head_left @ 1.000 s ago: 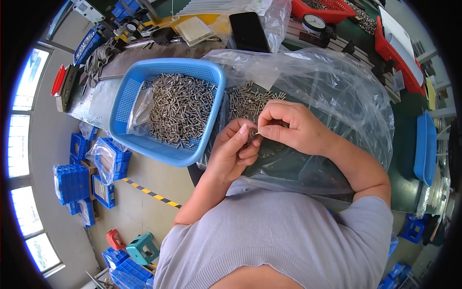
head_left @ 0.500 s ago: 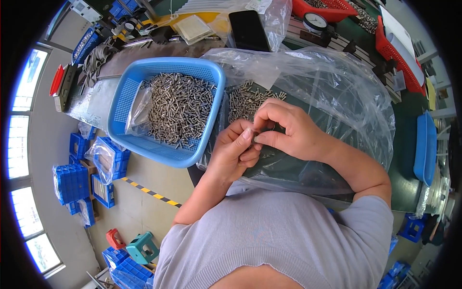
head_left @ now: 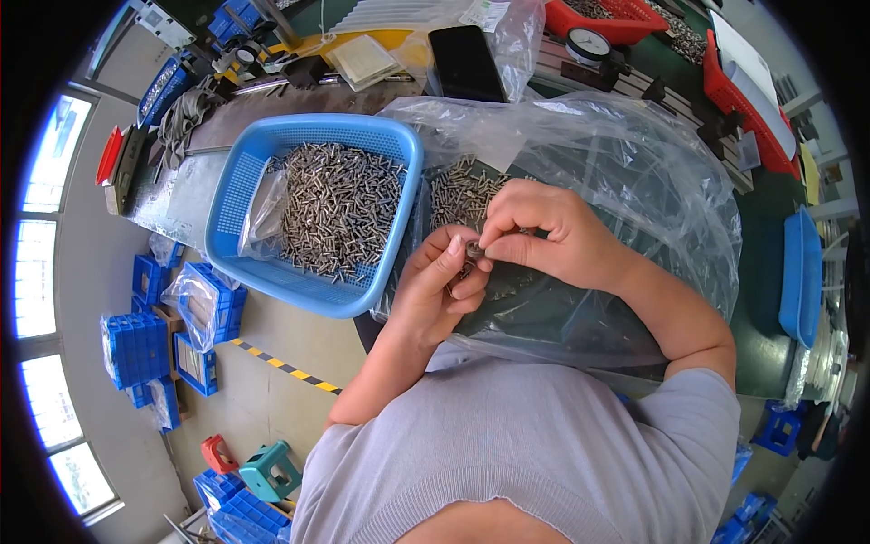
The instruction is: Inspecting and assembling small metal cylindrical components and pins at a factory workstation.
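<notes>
Right now I see the left hand (head_left: 433, 283) curled nearly closed around small metal parts (head_left: 470, 260), the right hand (head_left: 555, 238) with thumb and forefinger drawn together at them; whether it grips one, I cannot tell. Clear plastic (head_left: 580, 317) spreads beneath both. Left of them sits a blue basket (head_left: 308, 296) of metal pins (head_left: 340, 204); just beyond, a loose pile (head_left: 462, 192); farther out, a black phone (head_left: 466, 63).
</notes>
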{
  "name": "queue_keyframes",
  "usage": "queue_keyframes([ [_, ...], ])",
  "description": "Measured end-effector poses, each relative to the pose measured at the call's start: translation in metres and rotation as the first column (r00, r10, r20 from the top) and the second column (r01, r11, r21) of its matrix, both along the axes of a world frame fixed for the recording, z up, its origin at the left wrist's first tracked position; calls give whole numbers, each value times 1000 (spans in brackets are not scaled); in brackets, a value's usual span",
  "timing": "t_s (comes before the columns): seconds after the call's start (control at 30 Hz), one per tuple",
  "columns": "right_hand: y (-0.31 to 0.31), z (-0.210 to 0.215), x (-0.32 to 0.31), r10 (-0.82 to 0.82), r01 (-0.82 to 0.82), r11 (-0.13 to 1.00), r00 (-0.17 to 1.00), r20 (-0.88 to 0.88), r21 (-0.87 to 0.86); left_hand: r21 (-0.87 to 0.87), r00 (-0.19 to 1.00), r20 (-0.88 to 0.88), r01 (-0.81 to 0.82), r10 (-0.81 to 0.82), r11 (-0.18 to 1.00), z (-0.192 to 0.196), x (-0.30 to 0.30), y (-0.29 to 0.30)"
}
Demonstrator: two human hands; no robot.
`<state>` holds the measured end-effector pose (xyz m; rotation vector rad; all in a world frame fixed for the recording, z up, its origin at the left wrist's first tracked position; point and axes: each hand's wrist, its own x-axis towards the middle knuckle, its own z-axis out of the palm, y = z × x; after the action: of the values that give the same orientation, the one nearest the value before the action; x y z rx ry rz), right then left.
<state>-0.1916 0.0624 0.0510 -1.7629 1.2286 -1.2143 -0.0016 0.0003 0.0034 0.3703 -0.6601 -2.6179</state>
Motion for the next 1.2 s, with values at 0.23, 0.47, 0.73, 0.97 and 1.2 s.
queue_keyframes([
  [0.23,1,0,-22,-103,122,993,869,-485,8,29,998,-64,-15,17,999,-2,1,-2],
  [0.47,-3,-17,-11,-183,149,983,786,-591,-106,56,997,-79,-21,25,998,-1,1,-1],
  [0.73,-5,-15,-9,-192,157,981,828,-527,-111,37,998,-52,-26,28,999,2,1,0],
  [0.97,0,5,-1,-40,-15,934,988,147,358,-1,1000,-16,-3,3,1000,2,0,0],
  [1.2,1,0,6,-24,-31,949,985,169,314,-13,1000,8,16,-16,1000,3,0,1],
])
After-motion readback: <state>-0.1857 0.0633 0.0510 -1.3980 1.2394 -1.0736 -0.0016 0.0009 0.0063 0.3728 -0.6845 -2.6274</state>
